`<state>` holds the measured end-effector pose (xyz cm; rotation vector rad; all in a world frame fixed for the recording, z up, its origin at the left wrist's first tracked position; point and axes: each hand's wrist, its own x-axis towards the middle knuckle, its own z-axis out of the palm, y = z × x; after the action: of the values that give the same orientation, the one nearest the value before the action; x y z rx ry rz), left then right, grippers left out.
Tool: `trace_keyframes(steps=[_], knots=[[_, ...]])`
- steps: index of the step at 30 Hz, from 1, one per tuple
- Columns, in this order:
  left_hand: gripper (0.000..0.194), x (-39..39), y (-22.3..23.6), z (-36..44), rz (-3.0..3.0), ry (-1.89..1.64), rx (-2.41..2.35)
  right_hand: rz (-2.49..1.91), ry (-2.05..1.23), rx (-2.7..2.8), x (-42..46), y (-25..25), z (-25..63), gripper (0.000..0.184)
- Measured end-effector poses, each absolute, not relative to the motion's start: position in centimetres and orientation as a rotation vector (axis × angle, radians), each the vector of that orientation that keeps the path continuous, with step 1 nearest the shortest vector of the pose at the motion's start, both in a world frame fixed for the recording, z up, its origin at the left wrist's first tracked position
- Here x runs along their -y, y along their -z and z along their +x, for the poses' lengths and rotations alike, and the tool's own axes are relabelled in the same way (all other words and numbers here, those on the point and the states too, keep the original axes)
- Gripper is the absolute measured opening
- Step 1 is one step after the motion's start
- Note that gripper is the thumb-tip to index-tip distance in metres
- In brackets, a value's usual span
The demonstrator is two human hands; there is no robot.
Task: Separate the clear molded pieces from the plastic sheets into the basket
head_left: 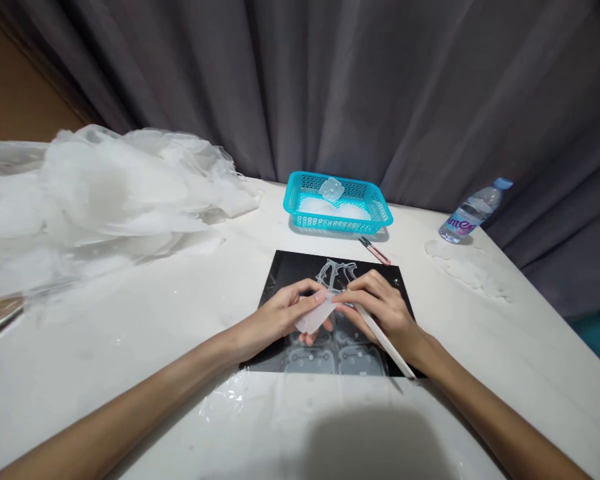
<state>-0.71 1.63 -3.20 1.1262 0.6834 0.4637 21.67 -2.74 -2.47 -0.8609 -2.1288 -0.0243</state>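
Observation:
In the head view, my left hand point(291, 308) is closed around a small translucent white sheet-like piece point(314, 320), thumb on top and fingers beneath. My right hand point(387, 308) grips a slim white-handled tool point(389, 345) like a pen, its handle slanting down toward the near edge of the mat. The tool's tip is hidden by my fingers, which meet the far right edge of the piece. Below both hands lies a black mat point(273, 357). On it are several clear moulded pieces point(310, 362) and, farther back, a thin translucent cut-out frame point(333, 268).
A blue basket point(293, 212) behind the mat contains white pieces. Small snips point(375, 251) lie between basket and mat. To the left rises a large heap of white translucent sheets point(110, 193). A water bottle point(473, 215) stands at right beside white scraps point(473, 270). Grey curtain point(330, 87) hangs behind.

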Motion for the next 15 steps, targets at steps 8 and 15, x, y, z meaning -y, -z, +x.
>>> trace_keyframes(steps=[8, 15], knots=[[0.035, -1.35, 3.2, -0.64, 1.32, -0.459, -0.596, -0.891, -0.089, 2.048, 2.75, 2.48, 21.66, 0.014], [0.031, -1.39, 3.45, -1.47, 1.916, -0.498, -0.703, -0.885, -0.058, 2.084, 2.91, 2.39, 21.71, 0.014]])
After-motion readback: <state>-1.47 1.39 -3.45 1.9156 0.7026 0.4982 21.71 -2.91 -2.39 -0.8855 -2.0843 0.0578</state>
